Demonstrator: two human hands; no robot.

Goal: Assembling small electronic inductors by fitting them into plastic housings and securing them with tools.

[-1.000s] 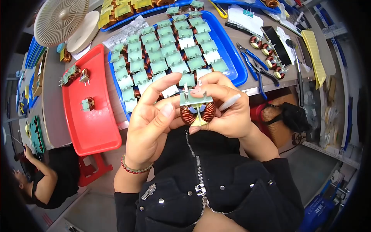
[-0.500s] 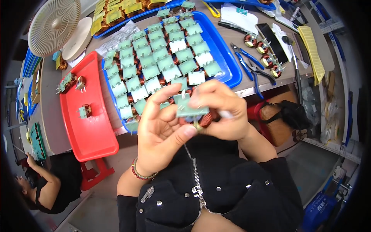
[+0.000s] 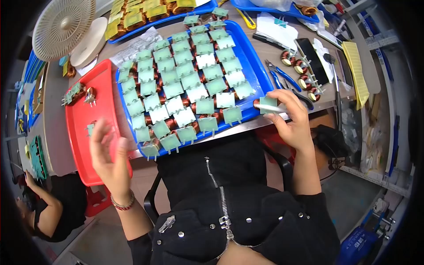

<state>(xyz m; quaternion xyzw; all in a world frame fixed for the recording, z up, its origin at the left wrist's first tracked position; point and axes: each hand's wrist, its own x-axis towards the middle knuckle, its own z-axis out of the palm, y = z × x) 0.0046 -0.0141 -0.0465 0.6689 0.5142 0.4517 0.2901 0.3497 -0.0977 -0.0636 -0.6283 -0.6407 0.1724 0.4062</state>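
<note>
Coil: one, clamped with a white stick in the right hand, at the blue tray's right edge. Left hand: fingers apart, nothing held, near the red tray. Seemingly done: roughly forty-eight boarded coils, rowed in the blue tray. Seemingly left: at least three loose coils, red tray. Small coils: four, on the surface. Pliers: count uncertain.

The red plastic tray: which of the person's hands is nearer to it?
Left. The left hand overlaps the red plastic tray in view; the right hand is far rightward, across the blue plastic tray.
</note>
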